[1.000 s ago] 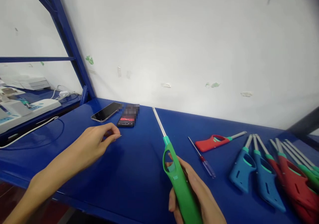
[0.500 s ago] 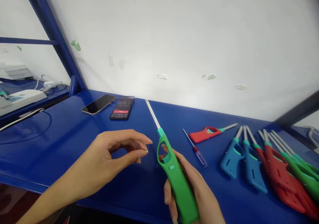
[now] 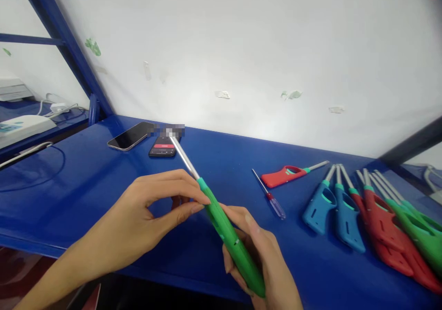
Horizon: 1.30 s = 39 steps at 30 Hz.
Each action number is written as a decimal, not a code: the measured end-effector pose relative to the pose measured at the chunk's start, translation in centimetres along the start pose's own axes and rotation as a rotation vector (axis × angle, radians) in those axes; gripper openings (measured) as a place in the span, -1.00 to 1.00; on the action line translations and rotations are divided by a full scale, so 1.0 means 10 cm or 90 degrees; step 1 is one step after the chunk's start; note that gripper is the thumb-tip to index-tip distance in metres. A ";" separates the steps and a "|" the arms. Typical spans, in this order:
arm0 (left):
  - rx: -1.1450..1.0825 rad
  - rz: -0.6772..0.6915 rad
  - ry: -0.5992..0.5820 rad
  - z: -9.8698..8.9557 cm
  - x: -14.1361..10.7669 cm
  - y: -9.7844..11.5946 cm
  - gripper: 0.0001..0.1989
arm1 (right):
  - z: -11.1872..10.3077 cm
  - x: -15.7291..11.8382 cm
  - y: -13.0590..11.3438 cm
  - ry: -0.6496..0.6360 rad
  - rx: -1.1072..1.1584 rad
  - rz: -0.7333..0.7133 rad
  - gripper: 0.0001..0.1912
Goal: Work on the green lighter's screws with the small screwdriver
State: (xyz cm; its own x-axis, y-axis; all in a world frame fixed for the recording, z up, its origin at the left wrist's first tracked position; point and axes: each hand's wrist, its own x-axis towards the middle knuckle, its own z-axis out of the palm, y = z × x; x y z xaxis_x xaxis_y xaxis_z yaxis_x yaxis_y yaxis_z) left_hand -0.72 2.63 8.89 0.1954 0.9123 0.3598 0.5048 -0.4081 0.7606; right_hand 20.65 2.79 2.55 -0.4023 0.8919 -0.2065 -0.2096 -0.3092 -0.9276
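1. Lighter (image 3: 224, 229), long-nosed, green plastic: you have it raised, not set down. Judged mid-handling; the contact at its upper body looks unfinished.
2. Position: above the blue metal tabletop (image 3: 224, 163), mid-view, tilted, nose towards eleven o'clock. Clock centre for the entries below: its body.
3. Appearance: narrow edge turned up to you, small slot-like mark part-way down, turquoise collar (image 3: 201, 184), slim silver metal tube (image 3: 186, 159). Tube tip blurred out; inner parts hidden.
4. Your right hand (image 3: 271, 255), at four o'clock, grips the lower body between thumb and fingers.
5. Your left hand (image 3: 138, 213), at ten o'clock, brings thumb and index tips against the body just below the collar. Cannot tell whether they pinch anything.
6. Two blue plastic lighters (image 3: 320, 211) lie towards half past two, red and green plastic lighters (image 3: 383, 229) at three; cannot tell which are done.
7. Screwdriver with translucent purple handle (image 3: 276, 207): between one and two o'clock, beside a single red plastic lighter (image 3: 279, 177).
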 end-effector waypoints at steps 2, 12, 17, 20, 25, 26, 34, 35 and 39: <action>0.027 0.000 0.019 0.01 -0.01 0.01 -0.85 | -0.01 -0.02 -0.02 -0.020 -0.028 -0.014 -0.38; 0.135 0.022 0.063 0.06 0.02 0.00 -0.86 | -0.03 -0.12 -0.08 -0.011 -0.130 -0.042 -0.55; 0.152 0.037 0.049 0.07 0.02 -0.05 -0.88 | -0.05 -0.14 -0.10 -0.017 -0.126 -0.013 -0.56; 0.149 0.032 0.047 0.07 0.03 -0.06 -0.88 | -0.05 -0.15 -0.12 -0.019 -0.116 -0.009 -0.56; 0.152 0.030 0.046 0.09 0.03 -0.04 -0.89 | -0.04 -0.18 -0.14 -0.007 -0.122 -0.006 -0.53; 0.154 0.031 0.048 0.09 0.03 -0.04 -0.89 | -0.04 -0.18 -0.14 -0.005 -0.121 -0.006 -0.53; 0.153 0.036 0.051 0.09 0.03 -0.04 -0.91 | -0.03 -0.17 -0.12 0.014 -0.096 -0.008 -0.58; 0.155 0.038 0.051 0.09 0.03 -0.05 -0.91 | -0.02 -0.17 -0.12 0.014 -0.089 -0.007 -0.59; 0.157 0.047 0.052 0.09 0.02 -0.05 -0.90 | 0.00 -0.16 -0.10 0.014 -0.063 0.003 -0.62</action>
State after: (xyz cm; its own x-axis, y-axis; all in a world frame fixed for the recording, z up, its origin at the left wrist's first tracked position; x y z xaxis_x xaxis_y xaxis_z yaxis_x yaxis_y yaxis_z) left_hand -0.17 3.00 8.09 0.1760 0.8710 0.4587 0.6833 -0.4436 0.5800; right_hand 21.52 1.67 3.85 -0.3827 0.8980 -0.2172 -0.1176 -0.2805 -0.9526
